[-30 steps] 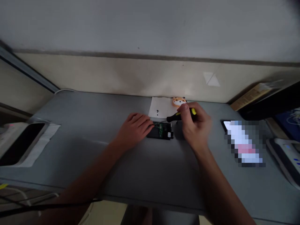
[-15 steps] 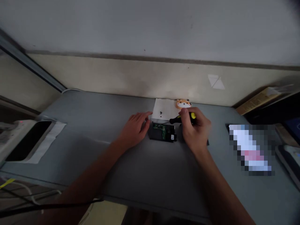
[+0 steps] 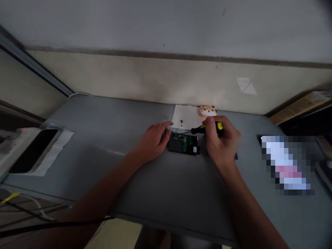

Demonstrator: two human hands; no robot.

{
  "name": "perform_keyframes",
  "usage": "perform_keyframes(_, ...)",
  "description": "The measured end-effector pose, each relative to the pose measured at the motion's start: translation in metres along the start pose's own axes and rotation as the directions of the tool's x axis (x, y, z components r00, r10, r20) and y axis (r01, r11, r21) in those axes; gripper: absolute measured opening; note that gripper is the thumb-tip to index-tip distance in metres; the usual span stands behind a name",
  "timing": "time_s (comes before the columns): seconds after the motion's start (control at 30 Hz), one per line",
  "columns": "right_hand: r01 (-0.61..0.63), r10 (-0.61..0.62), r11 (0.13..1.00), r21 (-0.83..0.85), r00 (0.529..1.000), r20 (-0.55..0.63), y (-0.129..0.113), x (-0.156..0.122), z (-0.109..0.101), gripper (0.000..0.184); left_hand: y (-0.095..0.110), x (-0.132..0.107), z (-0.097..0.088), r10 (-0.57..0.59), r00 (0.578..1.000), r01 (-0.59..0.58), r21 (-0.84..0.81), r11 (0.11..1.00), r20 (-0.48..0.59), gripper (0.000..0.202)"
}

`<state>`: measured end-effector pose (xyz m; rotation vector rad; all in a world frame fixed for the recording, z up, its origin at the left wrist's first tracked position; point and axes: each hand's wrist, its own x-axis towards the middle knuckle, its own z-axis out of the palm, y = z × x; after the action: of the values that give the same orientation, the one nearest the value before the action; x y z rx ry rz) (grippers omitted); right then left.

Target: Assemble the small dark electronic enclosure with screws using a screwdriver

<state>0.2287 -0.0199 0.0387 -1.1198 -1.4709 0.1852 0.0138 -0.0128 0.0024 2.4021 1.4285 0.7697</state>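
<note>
A small black device point(image 3: 183, 144) with a green circuit board exposed lies on the grey table point(image 3: 103, 138). My left hand point(image 3: 154, 140) rests flat against its left end, fingers together on the table. My right hand point(image 3: 221, 142) grips a screwdriver point(image 3: 204, 128) with a black and yellow handle, its thin shaft pointing left over the device's far edge. Just behind lies a white paper sheet point(image 3: 185, 117) carrying a few tiny black screws point(image 3: 181, 121).
An orange and white animal-shaped figure point(image 3: 207, 111) sits at the wall behind the paper. A white appliance with a dark window point(image 3: 26, 152) stands on the left. A blurred-out object point(image 3: 285, 164) lies at the right, with cardboard point(image 3: 298, 105) beyond it.
My left hand slid off the top of the device to its left end. The right hand lowered the screwdriver toward the device's far edge. The view shifted a little.
</note>
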Motion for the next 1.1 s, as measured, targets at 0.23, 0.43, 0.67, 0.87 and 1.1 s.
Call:
perform_keyframes(0.23,-0.016,0.016,1.0,-0.003,1.0,0.003,-0.001,0.0,0.001,0.027,-0.001,0.0,0.001,0.006,1.0,-0.006,0.016,1.0,0.018,0.034)
perform_keyframes(0.43,-0.03,0.029,0.999,0.021,0.999,0.037,-0.002,0.0,0.0,0.028,0.0,-0.001,0.0,0.05,0.997,-0.051,0.002,0.999,0.066,0.035)
perform_keyframes(0.67,-0.021,0.019,1.0,0.02,0.998,0.062,-0.002,0.002,-0.002,0.027,0.0,0.0,0.001,0.078,0.993,-0.081,0.03,0.996,0.085,0.033)
perform_keyframes(0.87,0.017,-0.023,0.999,0.045,0.99,0.136,-0.012,0.016,0.011,0.032,-0.001,0.001,0.001,0.107,0.987,-0.111,0.03,0.993,0.117,0.035)
perform_keyframes(1.1,-0.118,0.043,0.95,0.29,0.967,0.252,-0.008,0.037,0.044,0.035,0.005,-0.001,-0.003,0.115,0.98,-0.124,0.045,0.991,0.164,0.038)
